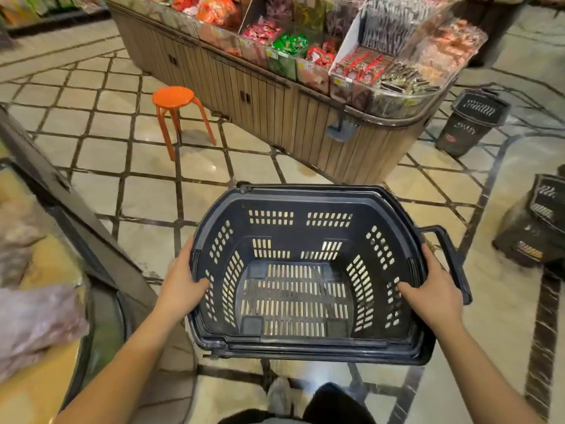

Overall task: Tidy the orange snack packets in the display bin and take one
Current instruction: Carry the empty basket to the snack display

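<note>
**Both hands on an empty basket, orange packets far across the aisle**

Head view: a black basket [308,191] with slotted walls hangs over the tiled floor [101,191], nothing inside it; the left hand [183,276] clamps the left wall, thumb inside and the rest of the hand outside the rim; the right hand [434,289] clamps the right wall the same way, just in front of the basket's long side handle [452,258]. The orange snack packets [218,10] lie heaped in a clear display bin [211,33] on top of the wood-slatted display island [275,108], at its far end, well apart from both hands; red and green packets fill the neighbouring bins. An orange stool [173,97] stands on the floor beside the island; a second dark basket [472,120] stands by its near corner, and a third [535,228] sits at the right edge. A blurred counter [76,215] runs along the left.
</note>
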